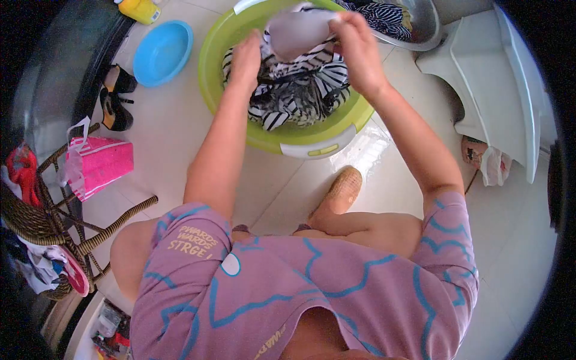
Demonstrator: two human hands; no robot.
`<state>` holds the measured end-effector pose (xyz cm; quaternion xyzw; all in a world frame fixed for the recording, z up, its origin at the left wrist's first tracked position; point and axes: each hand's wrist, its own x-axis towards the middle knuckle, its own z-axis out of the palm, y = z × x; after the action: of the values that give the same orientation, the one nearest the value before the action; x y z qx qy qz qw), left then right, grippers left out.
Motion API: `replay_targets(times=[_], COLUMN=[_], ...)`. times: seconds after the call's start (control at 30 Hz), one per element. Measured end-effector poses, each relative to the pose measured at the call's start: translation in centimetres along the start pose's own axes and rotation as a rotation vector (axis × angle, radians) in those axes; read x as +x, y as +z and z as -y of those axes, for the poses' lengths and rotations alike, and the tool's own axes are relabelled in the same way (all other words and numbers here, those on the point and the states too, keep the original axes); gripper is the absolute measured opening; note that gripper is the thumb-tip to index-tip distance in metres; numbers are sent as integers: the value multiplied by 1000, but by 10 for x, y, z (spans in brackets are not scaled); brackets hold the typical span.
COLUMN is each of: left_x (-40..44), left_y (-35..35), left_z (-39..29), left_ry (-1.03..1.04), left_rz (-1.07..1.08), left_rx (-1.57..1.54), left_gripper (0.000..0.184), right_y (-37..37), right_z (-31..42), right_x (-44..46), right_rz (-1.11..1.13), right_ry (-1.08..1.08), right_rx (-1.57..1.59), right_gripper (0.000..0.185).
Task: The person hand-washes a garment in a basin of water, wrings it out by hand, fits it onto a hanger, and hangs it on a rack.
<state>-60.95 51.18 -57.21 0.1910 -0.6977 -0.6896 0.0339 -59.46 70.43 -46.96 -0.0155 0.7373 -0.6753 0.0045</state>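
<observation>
Left sleeve (pixel 195 240) of the purple shirt (pixel 258 270), up the arm from the left hand (pixel 246 60): yellow capitals in three lines, reading approximately "PWARDS", "WARDS" and "STRGE!"; exact spelling uncertain. Shirt front beside the neckline, farther from the same hand: further yellow capitals, "WA" discernible, remainder unclear. Yellow bottle (pixel 138 11), beyond and to the left of the left hand: label print too small to read.

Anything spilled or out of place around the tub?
Possibly a spill: the floor shines brightly beside the green tub, near the woven shoe. It could be water or just reflected light; I can't tell. Nothing else stands out.
</observation>
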Motion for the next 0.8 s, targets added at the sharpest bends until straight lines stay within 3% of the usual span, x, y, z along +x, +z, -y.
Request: replay_targets(times=[0.03,0.1,0.13,0.2,0.23,0.27,0.33,0.4,0.5,0.57,0.6,0.63,0.73,0.8], left_x=[3,0,-3,1,3,2,-14,14,-4,-14,-15,-17,-25,-14], left_y=[1,9,10,9,8,13,12,14,19,31,35,34,21,4], left_z=[3,21,27,49,56,63,33,103,78,51,44,37,-12,26], left_ry=[-282,-455,-468,-572,-573,-554,-512,-514,-451,-542,-621,-641,-736,-239], left_rz=[103,124,58,146,274,203,304,237,272,198,156,257,540,769], left_rx=[-9,-55,-74,-224,-302,-127,-100,-44,-190,-350,-505,-680,-989,-816], left_gripper=[55,57,47,38,34,31,44,44,29,31,34,39,39,36], right_y=[3,10,18,35,39,44,48,47,50,51,53,55,61,75], right_z=[-25,-69,-76,-75,-89,-108,-116,-156,-133,-171,-149,-125,-24,11], right_x=[7,13,12,1,-2,-7,-13,-4,-2,35,35,34,-4,-36], right_rz=[22,42,40,92,126,157,383,514,364,278,175,71,52,128], right_ry=[48,90,85,252,131,7,-71,-127,-105,156,188,212,103,-216], right_rx=[-85,-321,-472,-716,-787,-852,-1056,-1147,-1090,-538,-480,-416,-306,-356], right_gripper=[27,39,45,54,55,57,57,59,52,45,39,35,27,26])
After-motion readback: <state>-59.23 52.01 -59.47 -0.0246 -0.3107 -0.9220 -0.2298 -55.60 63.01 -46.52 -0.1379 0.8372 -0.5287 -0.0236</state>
